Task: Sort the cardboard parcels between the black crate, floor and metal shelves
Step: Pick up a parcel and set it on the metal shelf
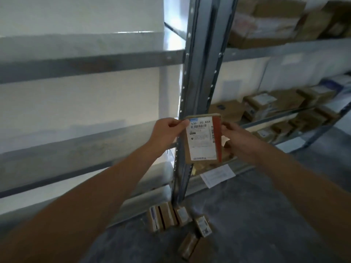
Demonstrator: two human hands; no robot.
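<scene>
**Parcel held up between both hands**

Flat cardboard parcel (204, 138), label facing camera, held upright in front of metal shelf upright (197, 73). Left hand (167, 133) pinches its top-left corner; right hand (237, 139) grips its right edge. More parcels on floor (256, 215) below.

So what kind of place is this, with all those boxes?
Probably a parcel storeroom or warehouse: metal shelves hold cardboard parcels, more parcels stand on the floor, and the left hand and right hand hold a barcode-labelled parcel.
</scene>
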